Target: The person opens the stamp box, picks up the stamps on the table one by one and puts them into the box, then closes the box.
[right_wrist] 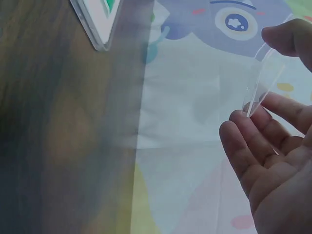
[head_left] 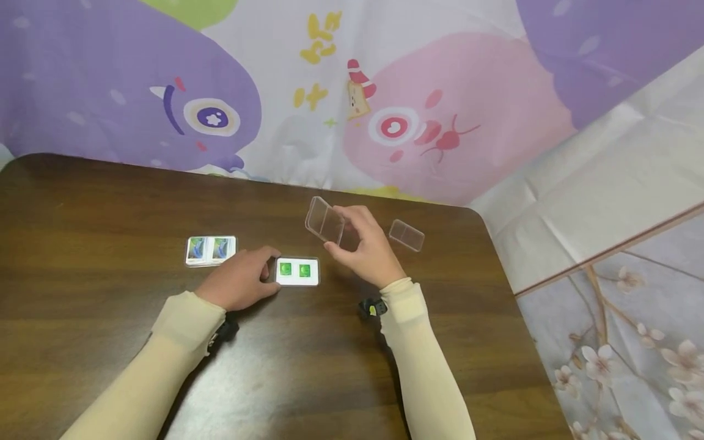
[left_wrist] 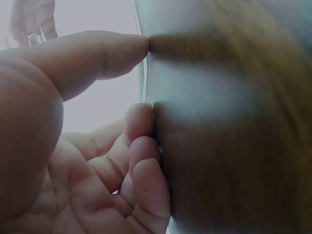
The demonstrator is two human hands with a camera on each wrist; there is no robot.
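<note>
A clear plastic case with white cards bearing two green pictures [head_left: 297,279] lies flat on the table. My left hand [head_left: 240,282] pinches its left end, thumb at the near corner and index finger at the far one. In the left wrist view the left thumb [left_wrist: 102,53] and curled fingers reach down to the tabletop. Above the table, right of that case, my right hand [head_left: 364,250] holds a thin clear plastic lid [head_left: 324,221] tilted, gripping it by its edges. The right wrist view shows the lid [right_wrist: 263,83] edge-on between thumb and fingertips.
Left of my left hand lies another clear case with blue-green picture cards [head_left: 211,250], partly behind the hand. A second clear plastic piece [head_left: 407,235] rests to the right. A printed cloth [head_left: 297,153] hangs behind the brown table [head_left: 110,342].
</note>
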